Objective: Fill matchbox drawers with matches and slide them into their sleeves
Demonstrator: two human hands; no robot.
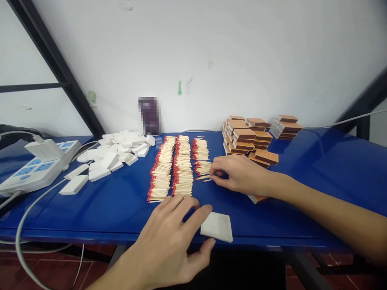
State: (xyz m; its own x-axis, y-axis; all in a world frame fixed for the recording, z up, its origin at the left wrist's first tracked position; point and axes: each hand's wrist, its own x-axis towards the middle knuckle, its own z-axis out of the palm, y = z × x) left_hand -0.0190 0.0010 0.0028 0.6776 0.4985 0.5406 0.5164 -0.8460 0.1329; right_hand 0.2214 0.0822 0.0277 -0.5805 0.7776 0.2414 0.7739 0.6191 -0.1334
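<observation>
My right hand (238,174) reaches over the right-hand row of red-headed matches (200,149). Thumb and forefinger pinch the plain end of a match (207,180) at the near end of that row. Nearer to me, my left hand (177,239) is open, thumb and fingers apart, beside a white matchbox tray (216,226) at the table's front edge. Its inside looks bare. Two longer rows of matches, the left one (163,169) and the middle one (183,165), lie beyond my left hand. Partly covered by my right hand is a matchbox piece (256,199).
White matchbox trays (116,155) lie heaped at the left on the blue table (127,209). Brown matchbox sleeves (242,135) are stacked at the right, with a smaller stack (286,127) behind. A power strip (39,167) with cables and a dark upright packet (150,117) stand at the left and back.
</observation>
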